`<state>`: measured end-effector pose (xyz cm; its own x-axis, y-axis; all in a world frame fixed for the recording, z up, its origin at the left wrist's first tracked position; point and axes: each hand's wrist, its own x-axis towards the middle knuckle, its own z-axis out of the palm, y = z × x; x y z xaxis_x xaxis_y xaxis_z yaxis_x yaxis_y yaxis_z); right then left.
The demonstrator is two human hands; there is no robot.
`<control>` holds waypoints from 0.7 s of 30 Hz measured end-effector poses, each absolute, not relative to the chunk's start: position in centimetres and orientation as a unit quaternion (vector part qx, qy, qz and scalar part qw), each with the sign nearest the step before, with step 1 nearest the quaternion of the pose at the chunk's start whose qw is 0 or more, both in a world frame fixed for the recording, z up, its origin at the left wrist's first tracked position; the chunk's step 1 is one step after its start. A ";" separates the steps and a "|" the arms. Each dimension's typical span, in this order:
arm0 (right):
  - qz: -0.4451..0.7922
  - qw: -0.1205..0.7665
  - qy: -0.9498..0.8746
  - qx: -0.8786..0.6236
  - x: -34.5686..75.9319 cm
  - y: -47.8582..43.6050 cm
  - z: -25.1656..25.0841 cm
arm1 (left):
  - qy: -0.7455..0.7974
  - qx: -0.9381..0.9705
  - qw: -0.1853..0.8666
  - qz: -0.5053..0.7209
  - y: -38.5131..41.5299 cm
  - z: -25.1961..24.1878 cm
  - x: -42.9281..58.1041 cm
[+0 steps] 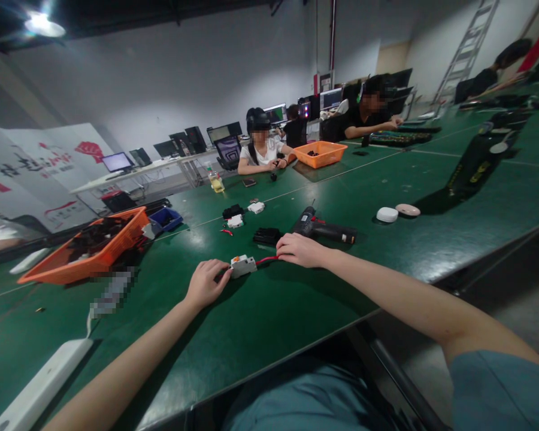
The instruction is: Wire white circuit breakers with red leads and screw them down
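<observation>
White breaker [243, 267] with red wire [266, 260], near side of green counter [273, 329].
Left hand [207, 281] pinching the breaker's end, right hand [302, 250] the wire. From the breaker: black block [266, 235], one o'clock; cordless drill [304, 222], two, just beyond the right hand; orange basket [94, 263], nine; blue bin [174, 223], ten.

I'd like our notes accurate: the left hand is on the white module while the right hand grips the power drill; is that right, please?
Not quite: in the head view, the right hand grips the red wire, not the power drill, which lies on the table beyond. The left hand is indeed on the white module.
</observation>
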<state>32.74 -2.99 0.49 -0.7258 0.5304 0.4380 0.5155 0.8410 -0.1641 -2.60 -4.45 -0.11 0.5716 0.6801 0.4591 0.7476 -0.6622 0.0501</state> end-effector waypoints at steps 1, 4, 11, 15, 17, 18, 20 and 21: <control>0.019 0.239 -0.930 -0.279 32.8 -3.0 0.4 | -0.403 -0.883 0.077 -0.227 -4.5 -0.1 -2.6; 0.028 0.241 -0.930 -0.276 32.8 -2.9 0.4 | -0.400 -0.884 0.094 -0.225 -4.6 0.1 -2.7; 0.044 0.252 -0.922 -0.292 33.1 -2.9 0.4 | -0.404 -0.878 0.131 -0.221 -5.0 0.5 -3.0; 0.044 0.281 -0.910 -0.302 33.6 -2.9 0.7 | -0.396 -0.878 0.142 -0.227 -5.1 1.0 -2.9; 0.041 0.292 -0.904 -0.311 33.9 -2.8 0.9 | -0.389 -0.880 0.141 -0.233 -5.2 1.6 -2.4; 0.040 0.294 -0.901 -0.316 34.0 -2.7 0.9 | -0.385 -0.882 0.140 -0.233 -5.3 1.9 -2.0; 0.039 0.297 -0.897 -0.324 34.2 -2.6 0.9 | -0.378 -0.887 0.140 -0.223 -5.6 2.4 -0.9; 0.039 0.298 -0.896 -0.327 34.3 -2.6 0.9 | -0.376 -0.890 0.142 -0.214 -5.8 2.7 -0.2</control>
<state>34.27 -2.56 0.92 -0.6094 0.6086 0.5081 0.5623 0.7836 -0.2642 -0.25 -5.79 2.67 0.6260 0.6078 0.4886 0.7299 -0.6773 -0.0925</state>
